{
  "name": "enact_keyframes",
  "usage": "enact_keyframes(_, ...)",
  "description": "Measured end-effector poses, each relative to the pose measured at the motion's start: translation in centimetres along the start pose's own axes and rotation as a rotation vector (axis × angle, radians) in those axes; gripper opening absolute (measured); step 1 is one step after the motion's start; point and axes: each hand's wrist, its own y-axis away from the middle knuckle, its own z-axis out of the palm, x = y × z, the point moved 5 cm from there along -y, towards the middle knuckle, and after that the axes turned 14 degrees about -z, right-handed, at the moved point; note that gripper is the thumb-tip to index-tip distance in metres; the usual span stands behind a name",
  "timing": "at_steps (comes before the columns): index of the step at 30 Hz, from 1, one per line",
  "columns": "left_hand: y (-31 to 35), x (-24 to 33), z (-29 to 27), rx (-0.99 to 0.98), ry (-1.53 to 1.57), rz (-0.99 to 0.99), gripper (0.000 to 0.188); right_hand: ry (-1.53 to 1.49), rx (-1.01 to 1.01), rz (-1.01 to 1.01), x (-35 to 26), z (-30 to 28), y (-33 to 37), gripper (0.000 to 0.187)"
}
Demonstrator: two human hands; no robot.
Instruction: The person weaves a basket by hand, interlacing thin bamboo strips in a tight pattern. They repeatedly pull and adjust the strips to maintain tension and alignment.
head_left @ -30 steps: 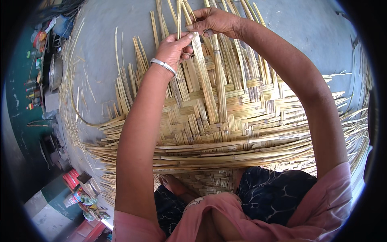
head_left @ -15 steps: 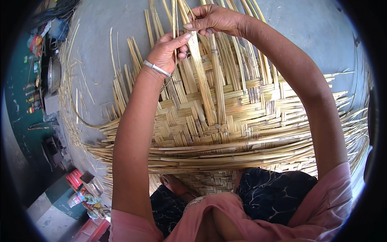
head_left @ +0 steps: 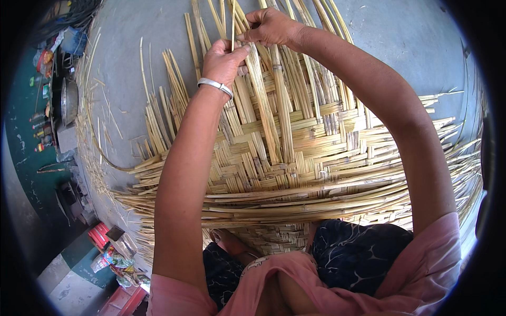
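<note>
A large woven cane mat (head_left: 295,145) spreads over the floor in front of me, its flat pale-yellow strips crossing at right angles. At its far side, a raised strip (head_left: 261,100) runs up from the weave toward my hands. My left hand (head_left: 224,62), with a silver bangle at the wrist, is closed around a thin cane strip (head_left: 233,26) that stands up past its thumb. Right beside it, my right hand (head_left: 271,27) pinches the upper part of the raised strip between thumb and fingers. The exact grip of the curled fingers is partly hidden.
Long loose cane lengths (head_left: 300,203) lie across the mat's near side, before my knees. Unwoven strip ends (head_left: 179,79) stick out at the far edge. Cane scraps litter the floor at left, near a metal pan (head_left: 68,100), bottles and a red container (head_left: 98,236).
My left hand has shifted slightly right and turned, its back now more toward me. My right hand has moved a little left. The thin strand hanging below my left wrist no longer shows.
</note>
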Motion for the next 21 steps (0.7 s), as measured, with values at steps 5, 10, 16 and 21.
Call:
enact_keyframes(5,-0.6,-0.6,-0.1,0.093,-0.052,-0.008,0.03,0.09,0.06,-0.045,-0.1,0.5,-0.2,0.021)
enact_keyframes(10,-0.5,-0.7,-0.1,0.107,-0.102,-0.047,0.022,-0.107,0.084,-0.049,0.3,0.6,-0.6,0.028)
enact_keyframes(16,-0.5,-0.8,0.3,0.061,-0.054,-0.108,0.021,-0.051,0.154,-0.047,0.8,-0.2,-3.0,0.027)
enact_keyframes(21,-0.5,-0.8,0.2,0.082,-0.029,-0.112,0.025,-0.089,0.175,-0.049,0.5,-1.8,-4.0,0.017)
